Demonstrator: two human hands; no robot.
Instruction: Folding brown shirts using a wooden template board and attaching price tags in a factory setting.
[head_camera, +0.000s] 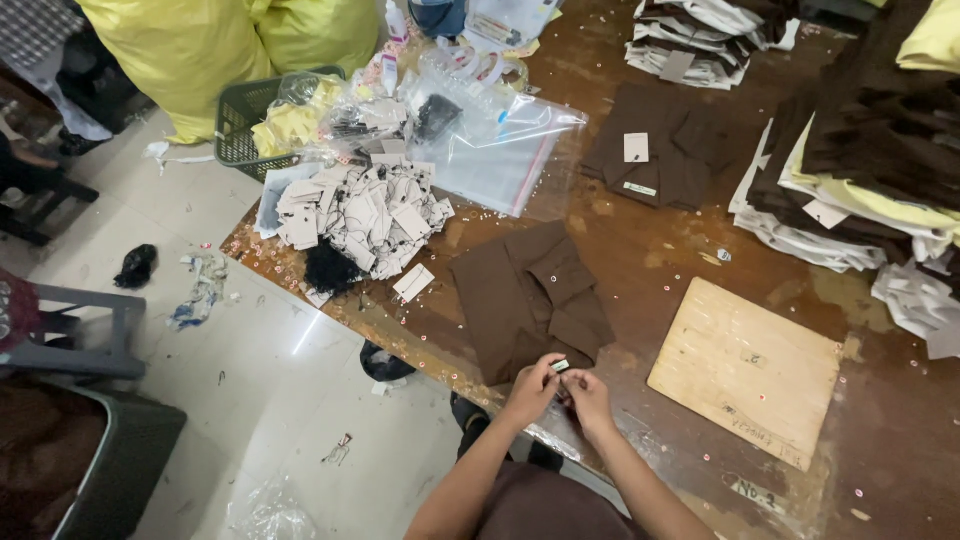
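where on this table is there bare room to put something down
Bare wood lies between the folded brown garment and the second brown garment, and the plywood board has a bare top. The far left is crowded with the tag pile, plastic bags and green basket; the right edge holds garment stacks.

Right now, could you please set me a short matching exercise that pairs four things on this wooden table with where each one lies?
Things:
1. folded brown garment
2. pale square wooden board
3. heap of white paper tags
4. clear plastic zip bag

Places:
A. at the table's corner, beside the green plastic basket
B. directly beyond the left hand and right hand, which pinch a small tag
C. to the right of the hands
D. behind the tag heap, partly over it

Pairs: 1-B, 2-C, 3-A, 4-D
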